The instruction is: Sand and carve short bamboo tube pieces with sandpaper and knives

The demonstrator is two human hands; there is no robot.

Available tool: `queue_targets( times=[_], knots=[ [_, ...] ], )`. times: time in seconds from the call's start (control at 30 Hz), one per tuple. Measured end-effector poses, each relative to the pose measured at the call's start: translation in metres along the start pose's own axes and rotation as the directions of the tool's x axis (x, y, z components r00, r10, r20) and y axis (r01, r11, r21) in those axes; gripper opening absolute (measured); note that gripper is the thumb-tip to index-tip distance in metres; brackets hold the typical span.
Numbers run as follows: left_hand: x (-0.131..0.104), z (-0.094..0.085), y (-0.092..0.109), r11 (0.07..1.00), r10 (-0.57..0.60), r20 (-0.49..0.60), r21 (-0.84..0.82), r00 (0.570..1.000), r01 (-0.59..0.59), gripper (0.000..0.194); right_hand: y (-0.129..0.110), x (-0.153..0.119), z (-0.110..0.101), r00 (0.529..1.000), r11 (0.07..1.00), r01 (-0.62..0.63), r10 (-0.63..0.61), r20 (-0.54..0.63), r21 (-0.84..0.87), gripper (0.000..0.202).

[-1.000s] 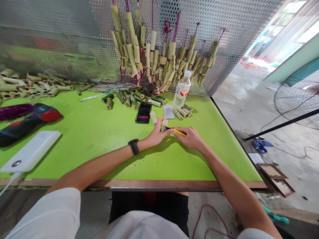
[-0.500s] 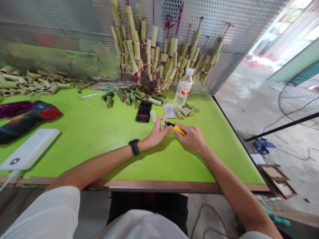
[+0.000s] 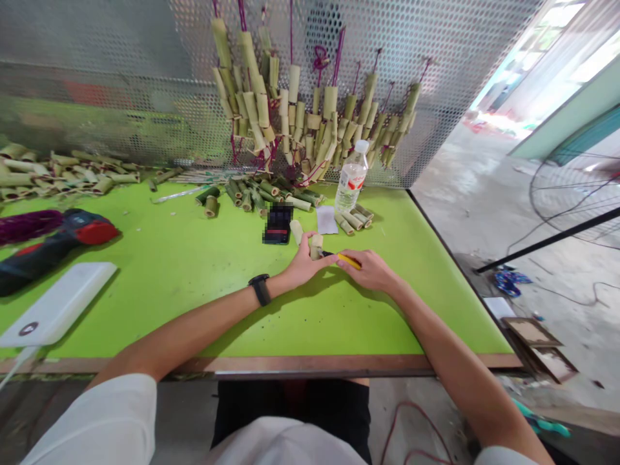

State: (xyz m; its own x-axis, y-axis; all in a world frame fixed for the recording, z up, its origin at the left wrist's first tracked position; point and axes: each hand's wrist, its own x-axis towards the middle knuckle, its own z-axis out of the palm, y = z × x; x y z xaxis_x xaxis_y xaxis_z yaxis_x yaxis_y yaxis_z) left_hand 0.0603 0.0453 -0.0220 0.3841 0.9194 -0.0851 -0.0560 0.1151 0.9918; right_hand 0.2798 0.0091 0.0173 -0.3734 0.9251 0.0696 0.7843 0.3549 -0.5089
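My left hand [image 3: 301,266], with a black watch [image 3: 260,289] on its wrist, grips a short pale bamboo piece [image 3: 316,244] between thumb and fingers. My right hand [image 3: 371,268] is closed around a yellow-handled cutter [image 3: 349,261]. The cutter's dark front end points left and meets the lower part of the bamboo piece, beside my left thumb. Another pale bamboo piece [image 3: 296,232] lies just beyond my left fingers, by a black phone [image 3: 278,226]. Behind my hands is a whitish paper square [image 3: 327,220].
A water bottle [image 3: 351,181] stands beside several cut bamboo pieces [image 3: 355,220]. Bamboo strings hang on the perforated metal panel [image 3: 194,116]. At left on the green table [image 3: 184,258] lie a red-and-black power tool [image 3: 92,227], a white power bank [image 3: 68,300] and a bamboo pile [image 3: 68,169].
The bamboo piece in my left hand now stands more upright and shows more clearly. The cutter has turned to lie flatter. The whole view has shifted slightly.
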Motion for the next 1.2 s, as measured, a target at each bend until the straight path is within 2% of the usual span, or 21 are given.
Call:
queue_targets(
  times=[0.23,0.43,0.63,0.87,1.0,1.2],
  knots=[
    [-0.002,0.001,0.006,1.000,0.002,0.005,0.021,1.000,-0.002,0.085,0.000,0.000,0.000,1.000,1.000,0.000,0.000,0.023,0.031,0.053],
    [-0.004,0.000,0.008,0.995,0.082,0.043,0.055,0.996,-0.084,0.072,-0.001,0.000,-0.001,0.999,0.995,0.027,-0.030,0.029,0.095,0.057],
    [-0.003,-0.001,0.007,0.991,0.124,0.084,0.046,0.989,-0.129,0.068,-0.003,-0.001,-0.001,0.999,0.992,0.025,-0.028,0.020,0.125,0.061],
    [-0.002,-0.001,0.005,0.998,0.049,0.010,0.040,0.999,-0.049,0.076,-0.012,-0.002,0.000,0.998,0.999,-0.030,0.031,-0.048,0.034,0.056],
    [-0.001,-0.001,0.005,0.999,0.024,-0.018,0.041,1.000,-0.023,0.080,-0.019,-0.005,0.000,0.994,0.995,-0.083,0.079,-0.069,-0.056,0.046],
    [-0.001,-0.001,0.007,0.999,-0.021,-0.016,0.030,1.000,0.021,0.085,-0.025,-0.008,0.005,0.988,0.980,-0.113,0.094,-0.122,-0.162,0.035]
  ],
)
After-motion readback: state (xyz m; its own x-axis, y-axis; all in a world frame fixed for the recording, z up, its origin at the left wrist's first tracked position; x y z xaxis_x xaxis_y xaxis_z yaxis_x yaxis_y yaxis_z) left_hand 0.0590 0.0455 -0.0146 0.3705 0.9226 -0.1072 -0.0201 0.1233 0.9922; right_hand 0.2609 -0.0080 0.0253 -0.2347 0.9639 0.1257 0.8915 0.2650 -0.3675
